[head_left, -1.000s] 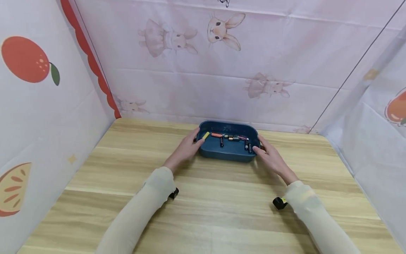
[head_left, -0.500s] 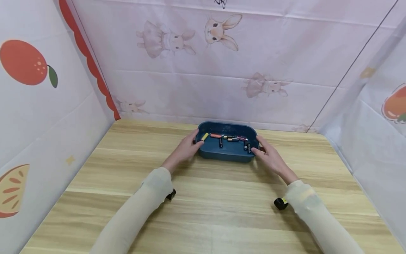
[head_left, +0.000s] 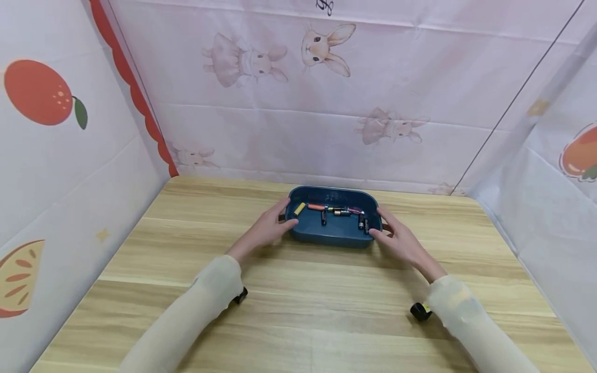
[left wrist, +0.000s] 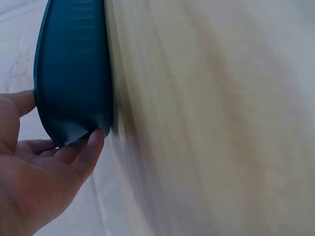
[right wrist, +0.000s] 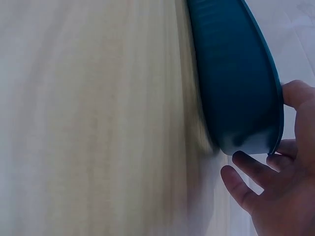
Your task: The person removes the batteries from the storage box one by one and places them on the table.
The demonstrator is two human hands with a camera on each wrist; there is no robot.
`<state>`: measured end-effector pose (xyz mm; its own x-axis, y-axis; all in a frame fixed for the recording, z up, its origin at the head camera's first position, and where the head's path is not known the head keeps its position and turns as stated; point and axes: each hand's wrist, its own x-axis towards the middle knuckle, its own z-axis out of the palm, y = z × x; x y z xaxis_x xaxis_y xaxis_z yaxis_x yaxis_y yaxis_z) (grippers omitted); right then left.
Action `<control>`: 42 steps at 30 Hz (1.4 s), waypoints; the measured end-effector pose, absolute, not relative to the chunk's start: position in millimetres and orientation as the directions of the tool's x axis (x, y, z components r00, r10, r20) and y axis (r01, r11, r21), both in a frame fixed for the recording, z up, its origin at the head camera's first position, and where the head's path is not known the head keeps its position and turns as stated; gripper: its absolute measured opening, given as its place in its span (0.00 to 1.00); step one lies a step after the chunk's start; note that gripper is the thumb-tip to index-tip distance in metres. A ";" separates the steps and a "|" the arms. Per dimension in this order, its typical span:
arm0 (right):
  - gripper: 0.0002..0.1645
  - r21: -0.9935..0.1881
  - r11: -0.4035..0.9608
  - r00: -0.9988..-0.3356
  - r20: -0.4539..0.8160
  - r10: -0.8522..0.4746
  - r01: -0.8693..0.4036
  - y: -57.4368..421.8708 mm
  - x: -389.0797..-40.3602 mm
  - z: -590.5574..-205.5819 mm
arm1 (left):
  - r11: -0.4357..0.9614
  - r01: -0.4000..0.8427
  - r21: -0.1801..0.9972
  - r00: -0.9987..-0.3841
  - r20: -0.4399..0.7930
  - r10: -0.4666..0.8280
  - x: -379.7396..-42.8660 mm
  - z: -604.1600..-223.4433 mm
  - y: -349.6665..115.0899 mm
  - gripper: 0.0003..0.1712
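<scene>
A dark blue plastic bin (head_left: 326, 239) with rounded corners sits on the wooden table, near the back wall. Inside lie several batteries, among them a yellow one (head_left: 299, 209), an orange one (head_left: 316, 206) and a black one (head_left: 324, 217). My left hand (head_left: 263, 229) grips the bin's left end, its thumb at the rim. At the opposite end my right hand (head_left: 402, 242) holds on the same way. Both wrist views show the thumb at the rim and fingers against the outer end wall, in the left wrist view (left wrist: 44, 177) curled near the base.
Behind the bin rises a pink cloth wall (head_left: 261, 134) printed with rabbits. Fruit-patterned cloth walls (head_left: 65, 171) stand at the left and right. The wooden tabletop (head_left: 322, 300) stretches between my forearms, where a black wrist camera (head_left: 421, 312) hangs beneath the right sleeve.
The bin has slid a short way toward me, away from the back wall, with both hands keeping hold of its ends. The batteries have travelled along inside it.
</scene>
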<state>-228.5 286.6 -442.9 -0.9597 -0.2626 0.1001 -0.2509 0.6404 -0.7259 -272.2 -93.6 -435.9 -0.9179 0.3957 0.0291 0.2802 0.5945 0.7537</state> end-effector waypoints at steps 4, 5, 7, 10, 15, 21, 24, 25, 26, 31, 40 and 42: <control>0.46 -0.726 0.632 -0.953 0.113 -0.282 -0.272 286.4 -220.2 -444.1 | 0.581 0.278 0.765 -0.912 0.019 0.411 -264.9 -438.2 -97.6 0.46; 0.46 -0.727 0.627 -0.950 0.115 -0.289 -0.278 286.6 -218.4 -444.6 | 0.574 0.276 0.771 -0.910 0.016 0.415 -262.9 -438.4 -98.6 0.46; 0.47 -0.730 0.622 -0.949 0.116 -0.295 -0.282 286.8 -215.0 -445.9 | 0.563 0.277 0.779 -0.905 0.015 0.424 -259.1 -439.0 -100.4 0.46; 0.47 -0.731 0.621 -0.948 0.114 -0.298 -0.283 287.2 -210.6 -447.7 | 0.536 0.268 0.801 -0.900 0.009 0.436 -252.8 -438.6 -103.1 0.47; 0.48 -0.739 0.615 -0.947 0.099 -0.306 -0.276 285.9 -202.6 -448.7 | 0.487 0.244 0.838 -0.890 -0.006 0.456 -240.8 -437.4 -107.5 0.49; 0.48 -0.734 0.619 -0.945 0.094 -0.314 -0.278 284.5 -188.0 -446.2 | 0.481 0.236 0.845 -0.883 -0.021 0.470 -226.6 -436.1 -111.3 0.53; 0.49 -0.734 0.616 -0.941 0.097 -0.324 -0.288 284.1 -180.7 -445.5 | 0.494 0.229 0.839 -0.884 -0.034 0.466 -219.2 -436.8 -113.0 0.55; 0.49 -0.732 0.615 -0.940 0.098 -0.328 -0.291 284.2 -178.4 -445.7 | 0.498 0.229 0.836 -0.885 -0.035 0.465 -216.5 -437.5 -113.6 0.56; 0.49 -0.733 0.614 -0.939 0.099 -0.330 -0.293 284.1 -176.4 -445.9 | 0.502 0.223 0.836 -0.887 -0.040 0.460 -213.9 -438.3 -114.3 0.56; 0.49 -0.718 0.622 -0.934 0.116 -0.338 -0.314 282.6 -167.0 -448.0 | 0.497 0.199 0.845 -0.895 -0.050 0.443 -199.7 -439.6 -116.5 0.59; 0.49 -0.701 0.619 -0.921 0.146 -0.362 -0.354 276.3 -152.9 -446.1 | 0.521 0.153 0.839 -0.909 -0.088 0.408 -176.0 -431.4 -121.5 0.60; 0.49 -0.701 0.615 -0.918 0.149 -0.366 -0.360 274.4 -150.3 -445.7 | 0.528 0.139 0.838 -0.913 -0.097 0.395 -172.3 -430.5 -123.7 0.60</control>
<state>-150.3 274.4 -445.7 -0.9184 -0.3664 0.1494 -0.3596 0.6154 -0.7014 -172.3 -123.7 -430.5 -0.9135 0.3951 -0.0971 0.1395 0.5282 0.8376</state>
